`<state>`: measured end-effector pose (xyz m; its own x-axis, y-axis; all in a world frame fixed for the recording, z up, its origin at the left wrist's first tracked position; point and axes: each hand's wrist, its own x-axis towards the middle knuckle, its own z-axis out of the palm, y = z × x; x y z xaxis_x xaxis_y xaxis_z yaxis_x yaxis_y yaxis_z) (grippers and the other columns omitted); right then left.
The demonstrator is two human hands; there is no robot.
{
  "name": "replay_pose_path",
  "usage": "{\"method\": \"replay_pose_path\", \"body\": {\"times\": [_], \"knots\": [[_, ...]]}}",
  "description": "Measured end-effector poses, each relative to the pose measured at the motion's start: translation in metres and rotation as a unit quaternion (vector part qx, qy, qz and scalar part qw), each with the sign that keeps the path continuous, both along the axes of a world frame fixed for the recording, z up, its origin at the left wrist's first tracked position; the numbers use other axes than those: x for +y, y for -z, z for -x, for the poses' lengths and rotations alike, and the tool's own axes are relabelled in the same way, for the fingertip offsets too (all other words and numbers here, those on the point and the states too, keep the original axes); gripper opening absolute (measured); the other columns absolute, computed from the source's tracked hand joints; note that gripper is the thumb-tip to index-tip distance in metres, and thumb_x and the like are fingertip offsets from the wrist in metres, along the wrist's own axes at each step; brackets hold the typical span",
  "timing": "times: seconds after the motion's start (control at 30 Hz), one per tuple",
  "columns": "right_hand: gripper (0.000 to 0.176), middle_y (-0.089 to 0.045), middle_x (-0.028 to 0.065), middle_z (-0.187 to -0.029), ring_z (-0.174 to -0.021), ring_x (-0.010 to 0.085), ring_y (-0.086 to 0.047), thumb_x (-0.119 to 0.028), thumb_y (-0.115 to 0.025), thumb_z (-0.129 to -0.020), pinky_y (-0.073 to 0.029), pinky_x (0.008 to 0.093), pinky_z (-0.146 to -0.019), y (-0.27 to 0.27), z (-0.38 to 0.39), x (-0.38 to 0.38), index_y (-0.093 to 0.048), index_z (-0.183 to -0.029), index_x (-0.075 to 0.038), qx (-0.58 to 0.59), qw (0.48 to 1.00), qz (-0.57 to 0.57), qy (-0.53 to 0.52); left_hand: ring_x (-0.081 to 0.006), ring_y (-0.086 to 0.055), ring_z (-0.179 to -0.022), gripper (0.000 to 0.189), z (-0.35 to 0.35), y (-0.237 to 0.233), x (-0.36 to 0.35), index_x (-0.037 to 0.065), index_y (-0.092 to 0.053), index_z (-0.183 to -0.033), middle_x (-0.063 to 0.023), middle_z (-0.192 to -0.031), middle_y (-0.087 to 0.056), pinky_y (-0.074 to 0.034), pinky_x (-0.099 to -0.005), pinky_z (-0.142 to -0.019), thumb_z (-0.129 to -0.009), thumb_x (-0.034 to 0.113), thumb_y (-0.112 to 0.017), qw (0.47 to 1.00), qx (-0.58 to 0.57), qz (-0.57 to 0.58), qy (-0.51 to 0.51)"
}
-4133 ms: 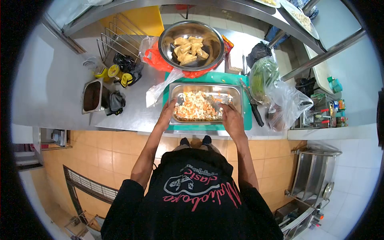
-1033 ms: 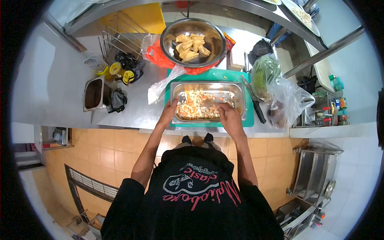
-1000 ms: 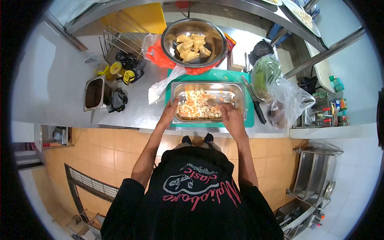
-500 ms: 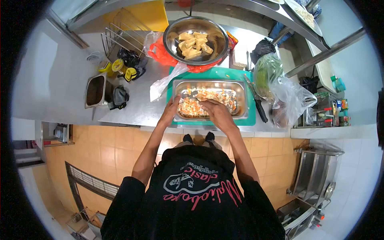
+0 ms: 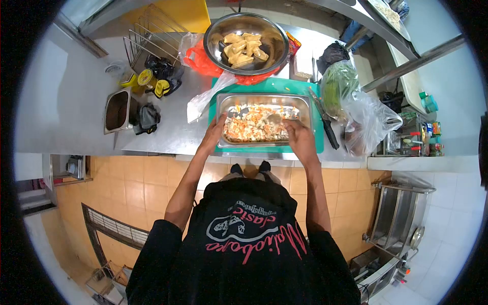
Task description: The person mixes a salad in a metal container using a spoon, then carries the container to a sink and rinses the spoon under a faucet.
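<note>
A rectangular metal pan (image 5: pixel 264 96) lies on a green cutting board (image 5: pixel 317 140), with a chopped orange-and-white mixture (image 5: pixel 249 127) spread inside. My left hand (image 5: pixel 214 134) is closed on the pan's left rim. Over the pan's right part, my right hand (image 5: pixel 302 138) grips a spoon (image 5: pixel 275 118), its bowl resting in the mixture and pointing left. The fingers partly hide the spoon's handle. Just right of the board lies a knife (image 5: pixel 329 131) with a black handle.
Behind the pan stands a steel bowl (image 5: pixel 278 53) holding several pale yellow pieces (image 5: pixel 244 50). Plastic bags of greens (image 5: pixel 339 86) and a clear bag (image 5: pixel 373 122) sit at the right. On the left are a wire rack (image 5: pixel 140 46), a metal container (image 5: pixel 118 112) and yellow-lidded jars (image 5: pixel 146 78).
My right hand has moved right, and the spoon now shows clearly. The mixture is spread further across the pan's middle. My left hand stays at the left rim.
</note>
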<state>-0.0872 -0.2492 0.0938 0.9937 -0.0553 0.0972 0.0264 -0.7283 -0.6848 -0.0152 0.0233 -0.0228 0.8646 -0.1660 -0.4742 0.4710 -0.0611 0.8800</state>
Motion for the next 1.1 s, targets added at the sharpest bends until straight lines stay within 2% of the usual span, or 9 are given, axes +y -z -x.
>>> {"method": "replay_pose_path", "body": {"times": [0.23,0.3,0.37,0.5,0.57,0.6,0.63,0.87,1.1], "knots": [[0.021,-0.067,0.0185,-0.096,-0.086,0.0322,-0.065,-0.017,-0.053,-0.094,-0.05,0.0364,-0.076,0.02,0.005,0.007,-0.065,-0.101,-0.001,-0.043,0.997,-0.069,-0.016,-0.0276,-0.036,-0.131,0.085,0.0,-0.007,-0.002,-0.002,-0.03,-0.143,-0.0205,-0.142,-0.039,-0.026,-0.0344,-0.109,-0.089,0.062,-0.046,1.0,0.008,0.009,0.002],[0.023,-0.067,0.0182,-0.096,-0.082,0.036,-0.064,-0.018,-0.052,-0.093,-0.049,0.0405,-0.075,0.017,0.012,0.007,-0.066,-0.103,-0.003,-0.008,0.998,0.035,-0.049,-0.027,-0.036,-0.131,0.084,-0.001,-0.001,-0.002,-0.001,-0.031,-0.143,-0.0199,-0.142,-0.039,-0.026,-0.034,-0.109,-0.089,0.062,-0.047,1.0,0.016,0.015,-0.001],[0.022,-0.068,0.0168,-0.093,-0.079,0.0354,-0.064,-0.016,-0.051,-0.093,-0.05,0.0404,-0.072,0.021,0.012,-0.009,-0.066,-0.103,-0.003,0.033,0.999,0.018,-0.021,-0.0257,-0.037,-0.131,0.082,-0.001,-0.002,-0.002,-0.001,-0.031,-0.143,-0.0184,-0.141,-0.04,-0.026,-0.033,-0.108,-0.09,0.059,-0.048,0.998,0.025,0.062,-0.008],[0.021,-0.066,0.0185,-0.082,-0.071,0.0361,-0.064,-0.014,-0.051,-0.092,-0.05,0.0406,-0.065,0.014,0.015,-0.037,-0.066,-0.102,-0.003,-0.094,0.99,-0.091,0.062,-0.0239,-0.038,-0.129,0.079,-0.003,0.007,0.0,0.0,-0.031,-0.143,-0.0165,-0.141,-0.041,-0.027,-0.0321,-0.108,-0.091,0.056,-0.05,0.999,0.029,0.041,-0.01],[0.019,-0.066,0.0195,-0.081,-0.067,0.0333,-0.064,-0.013,-0.053,-0.09,-0.05,0.04,-0.063,0.013,0.018,-0.049,-0.065,-0.097,-0.001,-0.016,0.992,0.026,0.12,-0.0227,-0.038,-0.129,0.077,0.001,-0.011,-0.003,0.0,-0.031,-0.143,-0.0161,-0.139,-0.043,-0.027,-0.0324,-0.107,-0.092,0.054,-0.05,0.998,0.024,0.052,-0.012],[0.02,-0.065,0.0209,-0.08,-0.068,0.0313,-0.065,-0.016,-0.054,-0.088,-0.05,0.0399,-0.063,0.015,0.02,-0.052,-0.064,-0.092,0.001,-0.006,0.994,0.038,0.104,-0.0217,-0.046,-0.122,0.074,0.0,-0.012,-0.002,-0.004,-0.03,-0.14,-0.0161,-0.135,-0.044,-0.04,-0.0326,-0.101,-0.093,0.05,-0.052,0.999,0.024,0.04,-0.016],[0.02,-0.065,0.0209,-0.08,-0.068,0.0313,-0.065,-0.016,-0.054,-0.088,-0.05,0.0399,-0.063,0.018,0.022,-0.054,-0.064,-0.092,0.001,-0.006,0.993,0.04,0.111,-0.0217,-0.046,-0.122,0.074,0.001,-0.013,-0.004,-0.004,-0.03,-0.14,-0.0161,-0.135,-0.044,-0.04,-0.0326,-0.101,-0.093,0.05,-0.052,0.999,0.024,0.042,-0.009],[0.024,-0.071,0.0109,-0.081,-0.062,0.0174,-0.062,-0.016,-0.051,-0.093,-0.049,0.0327,-0.062,0.023,0.011,-0.004,-0.065,-0.098,0.002,0.137,0.955,-0.244,0.095,-0.0224,-0.045,-0.121,0.072,0.003,-0.015,-0.004,-0.003,-0.036,-0.139,-0.0164,-0.134,-0.047,-0.033,-0.0306,-0.104,-0.093,0.05,-0.05,0.999,-0.006,0.048,-0.014],[0.021,-0.067,0.02,-0.094,-0.079,0.0319,-0.066,-0.011,-0.052,-0.092,-0.05,0.037,-0.069,-0.004,0.001,0.019,-0.066,-0.104,0.0,-0.039,0.994,-0.107,0.001,-0.0235,-0.04,-0.127,0.079,-0.007,0.023,0.005,-0.005,-0.032,-0.141,-0.0193,-0.138,-0.043,-0.029,-0.0312,-0.107,-0.092,0.054,-0.049,0.997,0.016,0.077,-0.006]]}}
